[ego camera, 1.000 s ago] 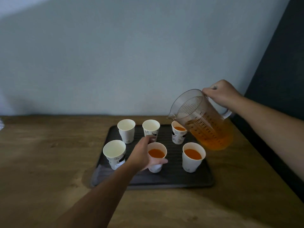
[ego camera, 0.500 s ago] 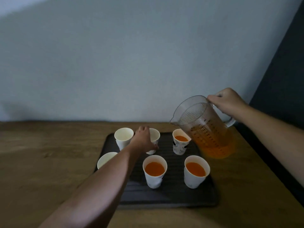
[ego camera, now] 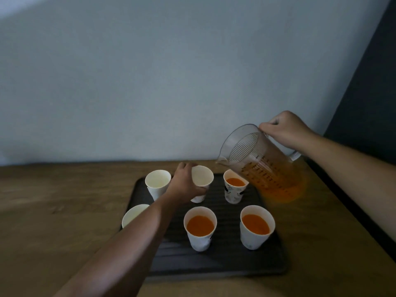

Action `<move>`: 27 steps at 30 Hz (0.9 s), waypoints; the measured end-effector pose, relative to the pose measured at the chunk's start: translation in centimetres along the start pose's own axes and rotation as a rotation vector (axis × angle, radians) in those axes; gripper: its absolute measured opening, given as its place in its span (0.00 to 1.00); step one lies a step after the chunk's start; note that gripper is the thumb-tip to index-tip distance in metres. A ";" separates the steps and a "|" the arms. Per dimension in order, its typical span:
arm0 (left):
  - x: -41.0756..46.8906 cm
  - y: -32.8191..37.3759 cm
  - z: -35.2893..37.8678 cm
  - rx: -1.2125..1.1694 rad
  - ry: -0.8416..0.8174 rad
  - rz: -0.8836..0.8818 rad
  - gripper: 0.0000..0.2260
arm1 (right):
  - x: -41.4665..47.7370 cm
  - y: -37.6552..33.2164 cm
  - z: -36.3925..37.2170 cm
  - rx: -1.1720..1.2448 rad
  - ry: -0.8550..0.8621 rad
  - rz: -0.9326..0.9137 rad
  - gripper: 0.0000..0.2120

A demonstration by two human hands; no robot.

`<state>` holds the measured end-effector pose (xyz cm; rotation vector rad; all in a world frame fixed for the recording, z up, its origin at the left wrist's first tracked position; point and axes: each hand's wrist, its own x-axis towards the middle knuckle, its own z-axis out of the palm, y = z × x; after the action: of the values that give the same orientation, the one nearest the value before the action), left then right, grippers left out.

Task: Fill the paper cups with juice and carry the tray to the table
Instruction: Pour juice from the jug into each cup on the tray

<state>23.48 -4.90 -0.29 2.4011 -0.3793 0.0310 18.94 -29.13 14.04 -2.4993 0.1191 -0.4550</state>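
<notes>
Ribbed dark tray (ego camera: 225,262), clear ridged pitcher (ego camera: 257,166), tapered paper cups (ego camera: 200,229)

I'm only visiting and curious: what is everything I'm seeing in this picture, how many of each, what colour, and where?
White paper cups holding orange juice: 3; front middle, front right, back right of the tray.
Empty white paper cups: 3; back left, back middle, front left, partly hidden by the forearm.
Black ribbed tray: 1; on the tabletop, under all the cups.
Clear plastic measuring jug: 1; part full of orange juice, tilted above the tray's right back corner.
Brown wooden tabletop: 1; against the wall.
Pale blue-grey wall: 1; behind.
Left hand: gripping the back middle cup.
Right hand: holding the jug's handle.
</notes>
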 end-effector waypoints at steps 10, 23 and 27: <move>-1.3 1.2 -1.0 -0.100 -0.027 0.022 0.35 | 0.2 -2.5 0.6 -0.141 -0.036 -0.095 0.23; -1.4 1.3 -0.6 -0.100 -0.054 0.011 0.35 | 1.0 -3.2 2.2 -0.245 -0.088 -0.118 0.24; -1.4 1.2 -0.5 -0.103 -0.054 0.010 0.35 | 1.2 -3.2 2.6 -0.298 -0.102 -0.123 0.23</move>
<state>21.81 -5.09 0.70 2.3020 -0.4085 -0.0473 20.89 -25.36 14.20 -2.8283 -0.0083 -0.3809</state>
